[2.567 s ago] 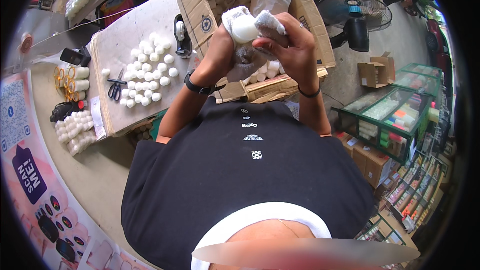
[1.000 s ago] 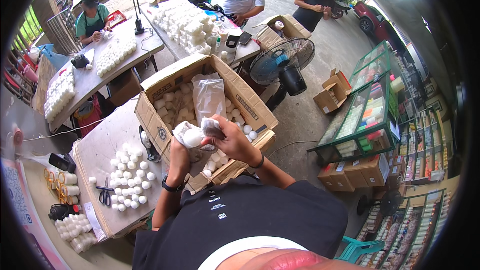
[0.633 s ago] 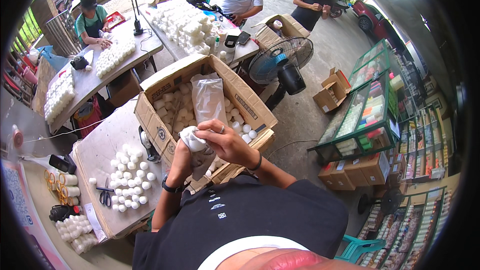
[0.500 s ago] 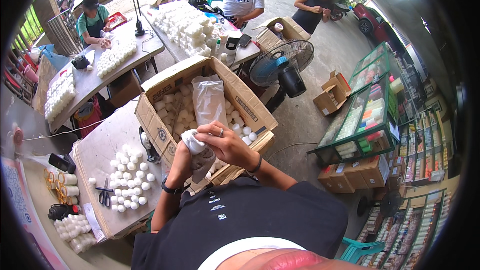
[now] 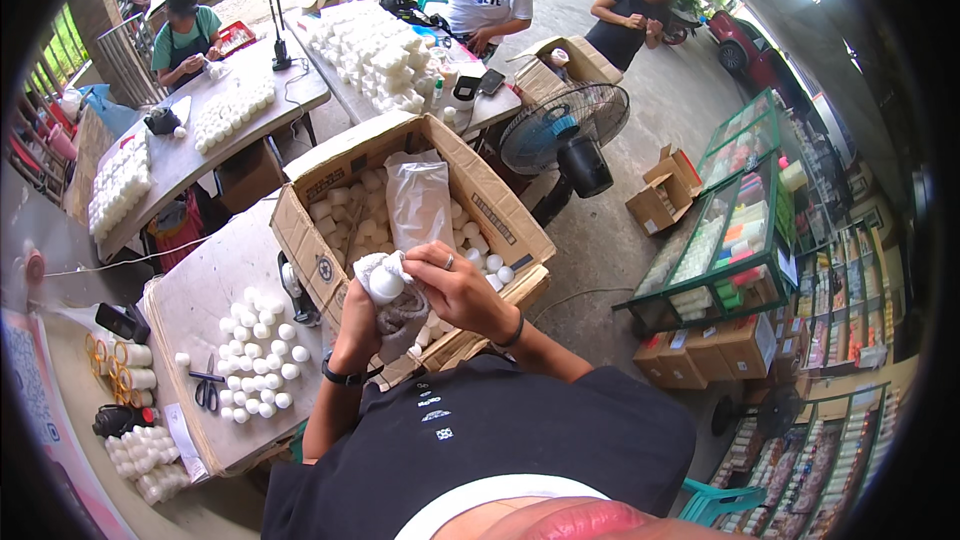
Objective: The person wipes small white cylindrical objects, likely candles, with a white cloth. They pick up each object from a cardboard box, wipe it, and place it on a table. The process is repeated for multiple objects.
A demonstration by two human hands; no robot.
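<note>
Over the open cardboard box point(image 5: 515, 225), my left hand point(image 5: 360, 325) is wrapped around a short white cylinder point(image 5: 384, 286), which looks like a candle, in crinkled clear plastic. My right hand point(image 5: 455, 290) pinches the plastic beside the cylinder's top. Below, the loose plastic point(image 5: 400, 315) hangs between my two hands. A clear plastic bag point(image 5: 418, 202) lies in the box just beyond my fingers. Around it in the box are many loose white cylinders point(image 5: 340, 208) of the same kind.
At left, a table point(image 5: 190, 295) bears loose white cylinders point(image 5: 262, 355) and dark-handled scissors point(image 5: 206, 392). A standing fan point(image 5: 582, 162) is right of the box. Co-workers point(image 5: 185, 40) are at the far tables with wrapped white stacks point(image 5: 365, 50). Green-framed glass cabinets point(image 5: 735, 210) stand at right.
The plastic around the cylinder's top has shifted, and its rounded white end now shows more. My right hand has moved slightly right. The co-worker at far left has raised their hands.
</note>
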